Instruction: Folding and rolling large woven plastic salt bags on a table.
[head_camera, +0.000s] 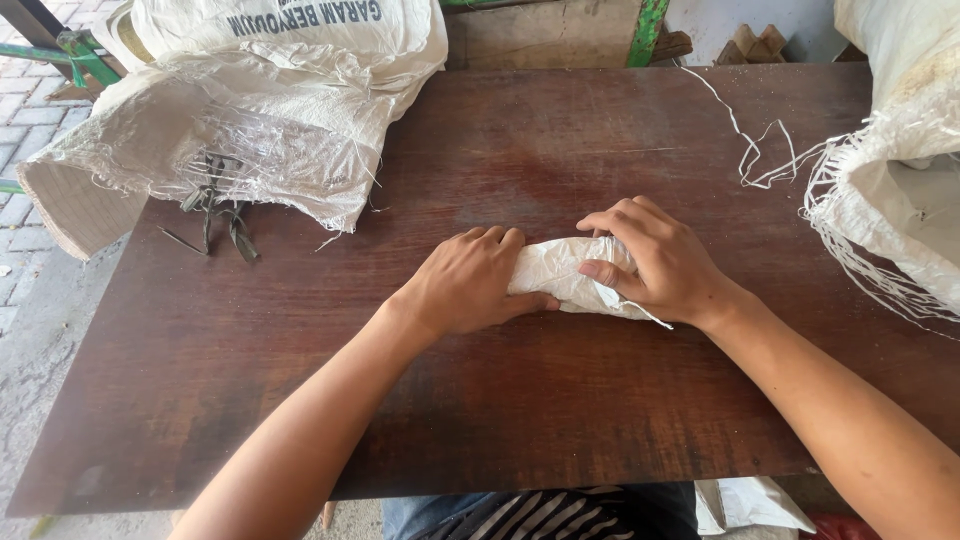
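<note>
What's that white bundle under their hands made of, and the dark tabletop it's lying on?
The rolled white bundle looks like woven plastic sacking: matte, crinkled, with a loose thread trailing from one end. Both the left hand and the right hand press on it. The table seems to be a wood or plywood board with a dark reddish-brown, slightly glossy finish; grain streaks and worn patches show.

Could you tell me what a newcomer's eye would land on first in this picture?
Most striking are the two hands at the middle of the dark wooden table: the left hand and right hand press on a rolled white woven bundle between them. Next come the crumpled white sack at the upper left and the frayed sack at the right edge.
</note>
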